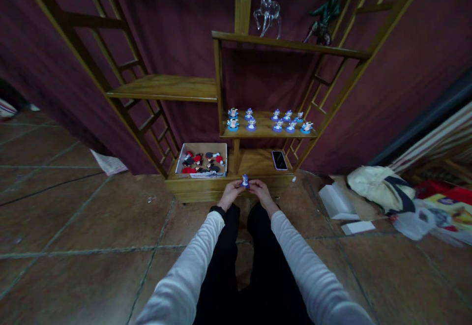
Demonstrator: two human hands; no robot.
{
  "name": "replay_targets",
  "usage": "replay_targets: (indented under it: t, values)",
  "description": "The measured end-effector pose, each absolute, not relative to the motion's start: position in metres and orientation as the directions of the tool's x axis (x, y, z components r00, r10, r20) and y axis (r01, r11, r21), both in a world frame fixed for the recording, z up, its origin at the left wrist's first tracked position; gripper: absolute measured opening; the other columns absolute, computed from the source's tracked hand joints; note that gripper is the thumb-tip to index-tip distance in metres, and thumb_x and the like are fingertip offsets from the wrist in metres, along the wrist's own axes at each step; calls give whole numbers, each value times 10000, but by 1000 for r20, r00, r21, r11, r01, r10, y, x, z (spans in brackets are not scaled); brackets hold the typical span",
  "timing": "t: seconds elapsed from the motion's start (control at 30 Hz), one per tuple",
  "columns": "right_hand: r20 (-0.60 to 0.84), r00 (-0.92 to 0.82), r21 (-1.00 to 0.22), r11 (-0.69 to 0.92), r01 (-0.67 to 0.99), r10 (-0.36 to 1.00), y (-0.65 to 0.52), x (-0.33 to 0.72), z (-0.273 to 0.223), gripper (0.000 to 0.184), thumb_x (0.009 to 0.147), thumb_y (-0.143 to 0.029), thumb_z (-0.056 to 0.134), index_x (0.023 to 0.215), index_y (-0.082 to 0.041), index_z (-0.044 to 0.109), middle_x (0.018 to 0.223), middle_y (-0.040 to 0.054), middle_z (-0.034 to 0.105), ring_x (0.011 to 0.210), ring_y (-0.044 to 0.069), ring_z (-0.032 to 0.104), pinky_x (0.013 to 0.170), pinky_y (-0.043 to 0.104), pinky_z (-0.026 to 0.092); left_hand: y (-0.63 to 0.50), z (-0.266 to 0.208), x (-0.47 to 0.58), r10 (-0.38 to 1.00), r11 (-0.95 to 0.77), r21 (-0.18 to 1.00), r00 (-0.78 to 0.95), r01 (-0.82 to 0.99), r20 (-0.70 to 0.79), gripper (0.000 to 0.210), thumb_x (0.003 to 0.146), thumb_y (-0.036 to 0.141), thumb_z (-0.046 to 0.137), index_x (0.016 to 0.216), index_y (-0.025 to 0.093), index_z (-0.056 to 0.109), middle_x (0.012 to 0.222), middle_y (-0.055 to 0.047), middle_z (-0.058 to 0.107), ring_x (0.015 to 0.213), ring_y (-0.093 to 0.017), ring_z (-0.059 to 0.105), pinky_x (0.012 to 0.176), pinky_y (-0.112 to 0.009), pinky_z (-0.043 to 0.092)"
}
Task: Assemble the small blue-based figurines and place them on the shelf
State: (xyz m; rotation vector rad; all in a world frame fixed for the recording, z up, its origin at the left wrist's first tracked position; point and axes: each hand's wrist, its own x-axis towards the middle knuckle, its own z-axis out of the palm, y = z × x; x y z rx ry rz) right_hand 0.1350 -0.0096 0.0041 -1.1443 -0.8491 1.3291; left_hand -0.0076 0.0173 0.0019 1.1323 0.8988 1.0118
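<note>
Between my two hands, a small purple-and-white figurine on a round base is held upright in front of the lowest shelf. The fingers of my left hand close on its left side, and those of my right hand close on its right side. On the middle shelf stand several like figurines in rows, among them a purple one and a blue-based one. A shallow white box with several red, black and white figurines lies on the lowest shelf, left of my hands.
A phone lies at the right of the lowest shelf. Higher up stand a clear deer ornament and a dark green statue. On the floor at right are white boxes, a cream bag and plastic bags.
</note>
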Motion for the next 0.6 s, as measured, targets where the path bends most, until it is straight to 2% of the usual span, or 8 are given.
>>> replay_targets:
  t: [0.3,0.47,0.6]
  values:
    - [-116,83,-956,-89,-280,990,-14,133,12,293,552,-352,715,789,-196,640,777,10,645,697,143,596,671,293,495,16,5,-10,951,124,977,303,-176,-66,366,562,232,749,905,127,677,837,-53,699,814,-183,616,851,-333,424]
    - [-137,128,-943,-89,-321,982,-11,132,11,339,533,-369,726,813,-199,638,778,11,656,662,138,598,653,299,495,15,6,-12,934,166,965,347,-204,-87,381,579,237,732,938,122,678,832,-52,695,856,-194,614,854,-330,424]
    - [-149,100,-934,-107,-342,984,-9,132,7,341,526,-375,735,793,-183,645,770,20,667,653,141,606,676,317,496,13,7,-10,903,219,940,420,-262,-93,362,595,196,704,942,100,670,844,-71,689,837,-186,621,875,-351,424]
